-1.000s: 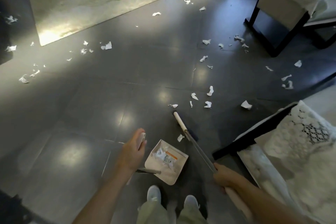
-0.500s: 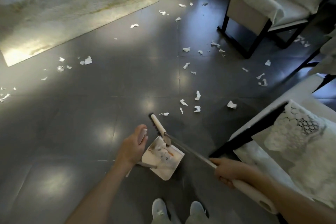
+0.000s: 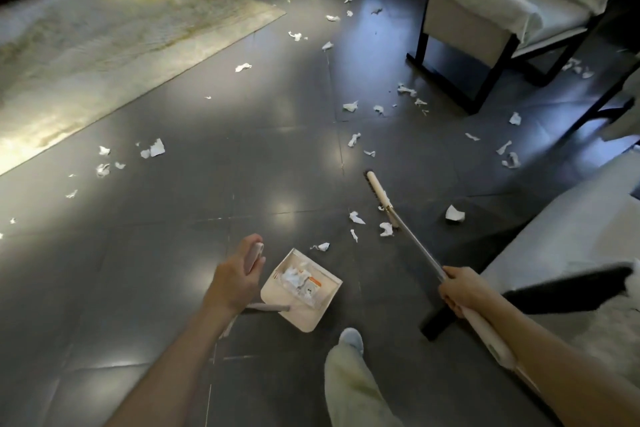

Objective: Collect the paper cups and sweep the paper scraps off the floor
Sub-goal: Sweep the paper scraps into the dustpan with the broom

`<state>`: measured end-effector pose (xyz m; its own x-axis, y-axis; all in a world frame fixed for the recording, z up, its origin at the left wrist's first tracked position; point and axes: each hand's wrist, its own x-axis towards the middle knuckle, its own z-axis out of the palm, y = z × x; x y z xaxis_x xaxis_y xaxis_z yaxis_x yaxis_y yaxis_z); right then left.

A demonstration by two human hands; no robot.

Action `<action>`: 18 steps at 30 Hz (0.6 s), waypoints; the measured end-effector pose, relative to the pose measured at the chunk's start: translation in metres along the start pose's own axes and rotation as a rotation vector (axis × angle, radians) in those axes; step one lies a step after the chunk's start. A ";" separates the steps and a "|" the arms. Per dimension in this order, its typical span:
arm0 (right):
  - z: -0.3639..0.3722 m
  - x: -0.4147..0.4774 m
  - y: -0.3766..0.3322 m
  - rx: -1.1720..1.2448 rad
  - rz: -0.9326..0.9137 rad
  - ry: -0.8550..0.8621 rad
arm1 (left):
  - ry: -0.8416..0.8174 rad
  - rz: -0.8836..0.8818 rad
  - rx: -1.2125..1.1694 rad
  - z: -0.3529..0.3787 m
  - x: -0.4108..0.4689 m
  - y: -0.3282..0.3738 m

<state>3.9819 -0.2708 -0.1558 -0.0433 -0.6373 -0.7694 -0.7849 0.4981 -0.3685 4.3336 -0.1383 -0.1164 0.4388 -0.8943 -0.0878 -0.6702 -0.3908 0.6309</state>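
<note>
My left hand [image 3: 239, 279] grips the upright handle of a cream dustpan [image 3: 304, 308] that rests on the dark tiled floor and holds white paper scraps and a small packet. My right hand [image 3: 462, 289] holds the long metal shaft of a broom. The broom head [image 3: 381, 198] lies on the floor ahead and to the right of the dustpan. A few white paper scraps [image 3: 356, 218] lie just left of the broom head. More paper scraps [image 3: 152, 151] are strewn to the left and far across the floor. No paper cup shows.
A pale rug [image 3: 104, 45] covers the far left floor. An armchair with black legs [image 3: 491, 17] stands at the far right. A light sofa with a white lace throw [image 3: 571, 253] is close on my right. My foot [image 3: 351, 340] is behind the dustpan.
The broom head swung from the dustpan's mouth out to the right and farther forward, beyond a few scraps. The dustpan stayed in place. My view tilted up and shifted left.
</note>
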 end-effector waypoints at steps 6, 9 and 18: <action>-0.036 0.066 -0.019 -0.104 0.059 0.053 | -0.027 -0.011 0.042 -0.007 0.081 -0.010; -0.043 0.092 -0.037 -0.203 0.038 0.024 | -0.057 0.004 0.062 -0.009 0.112 -0.011; -0.018 0.089 -0.096 -0.298 -0.111 -0.207 | -0.050 0.034 0.047 0.006 0.180 0.007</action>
<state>4.0424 -0.3862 -0.1791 0.1542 -0.5307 -0.8334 -0.9243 0.2205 -0.3114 4.4046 -0.3034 -0.1324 0.3852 -0.9167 -0.1064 -0.7123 -0.3687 0.5972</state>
